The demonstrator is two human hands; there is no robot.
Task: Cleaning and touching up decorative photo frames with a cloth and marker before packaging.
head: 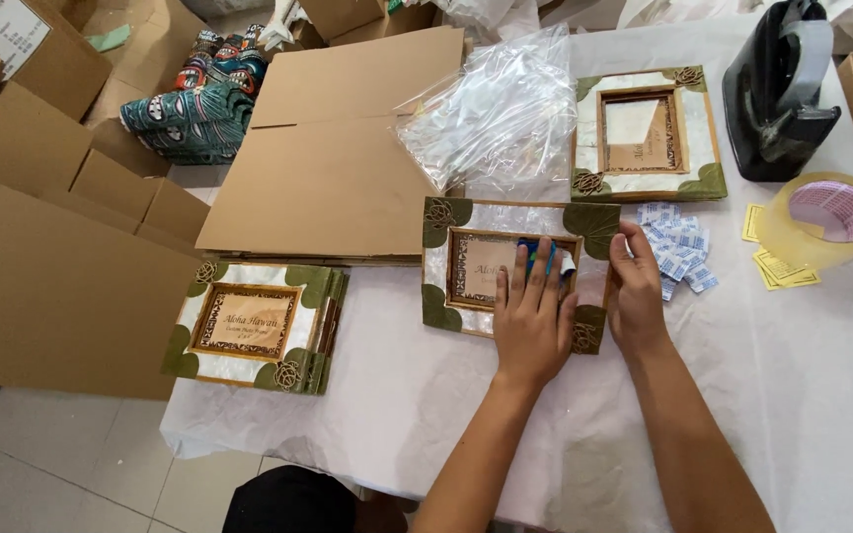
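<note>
Pearly frame (466,268) under both hands (532,321)

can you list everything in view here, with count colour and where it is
picture frame under the hands: 1, pearly white with green leaf corners, table centre
blue cloth: 1, under left fingers
frame stack: 1 stack, same colours, table's left edge
frame at back: 1, same colours, upper centre
clear plastic bags: a pile, beside back frame
small sachets: a heap, white and blue, right of centre
tape roll: 1, yellowish, far right
tape dispenser: 1, black, top right
flat cardboard: brown, upper left
left hand: on frame
right hand: at frame's right edge
</note>
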